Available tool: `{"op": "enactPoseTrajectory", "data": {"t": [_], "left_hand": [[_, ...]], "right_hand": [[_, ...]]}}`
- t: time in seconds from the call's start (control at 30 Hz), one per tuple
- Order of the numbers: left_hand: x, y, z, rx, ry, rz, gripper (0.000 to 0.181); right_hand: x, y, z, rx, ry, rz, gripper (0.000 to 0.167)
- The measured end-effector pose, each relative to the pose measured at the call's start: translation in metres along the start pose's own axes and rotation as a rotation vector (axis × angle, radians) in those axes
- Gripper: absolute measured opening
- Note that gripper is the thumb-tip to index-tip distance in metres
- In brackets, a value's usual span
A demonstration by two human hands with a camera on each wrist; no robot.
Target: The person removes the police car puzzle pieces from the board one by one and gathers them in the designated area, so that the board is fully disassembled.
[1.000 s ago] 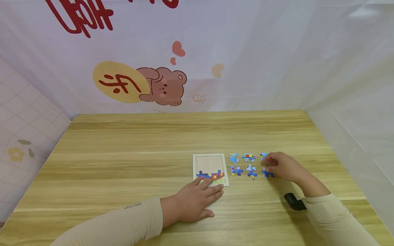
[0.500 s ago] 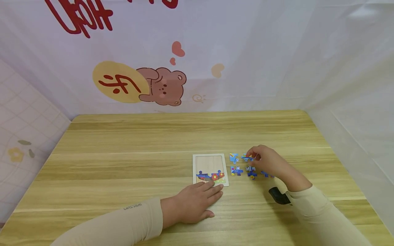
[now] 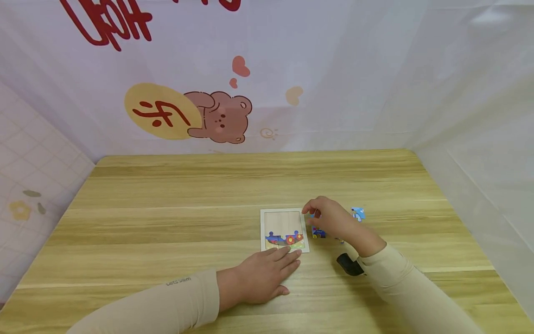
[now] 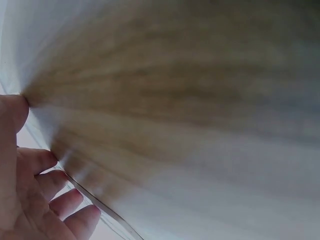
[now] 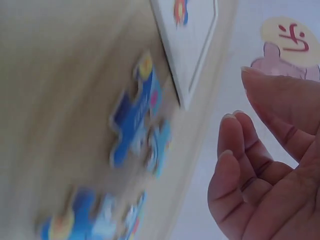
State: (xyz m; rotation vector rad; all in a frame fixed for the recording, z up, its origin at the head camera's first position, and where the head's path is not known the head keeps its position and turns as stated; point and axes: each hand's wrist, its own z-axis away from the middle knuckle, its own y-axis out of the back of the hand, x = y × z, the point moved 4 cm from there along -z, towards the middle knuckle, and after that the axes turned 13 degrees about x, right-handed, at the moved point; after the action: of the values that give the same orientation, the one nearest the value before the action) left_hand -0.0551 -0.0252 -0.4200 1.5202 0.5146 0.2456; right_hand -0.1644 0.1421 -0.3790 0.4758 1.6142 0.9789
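Since the earlier frame, the right hand [image 3: 333, 220] has moved leftward over the loose pieces and is now just beside the upper right part of the puzzle board [image 3: 282, 222]. Its grip is apart, with a gap between thumb and fingertips. In the right wrist view, a dark blue piece [image 5: 131, 117] lies on the counter [image 3: 167, 208] near the board, and a light blue piece [image 5: 160, 147] is close by it. Another light blue piece [image 3: 358, 213] lies farther right. The left hand [image 3: 264, 277] rests its fingers, also apart, at the board's lower edge. Joined pieces [image 3: 289, 240] occupy the board's lower part.
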Motion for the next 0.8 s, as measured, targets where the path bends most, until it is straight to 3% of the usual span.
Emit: {"op": "enactPoseTrajectory", "data": {"t": [0.23, 0.53, 0.8], "left_hand": [[0.001, 0.0, 0.0, -0.017, 0.003, -0.004, 0.061], [0.002, 0.0, 0.001, 0.022, 0.006, 0.002, 0.06], [0.002, -0.001, 0.001, 0.04, -0.036, 0.002, 0.058]], "right_hand": [[-0.014, -0.021, -0.006, -0.035, 0.004, -0.055, 0.015], [-0.028, -0.038, -0.01, -0.104, -0.001, -0.114, 0.015], [-0.031, -0.053, -0.013, -0.137, 0.005, -0.132, 0.015]]}}
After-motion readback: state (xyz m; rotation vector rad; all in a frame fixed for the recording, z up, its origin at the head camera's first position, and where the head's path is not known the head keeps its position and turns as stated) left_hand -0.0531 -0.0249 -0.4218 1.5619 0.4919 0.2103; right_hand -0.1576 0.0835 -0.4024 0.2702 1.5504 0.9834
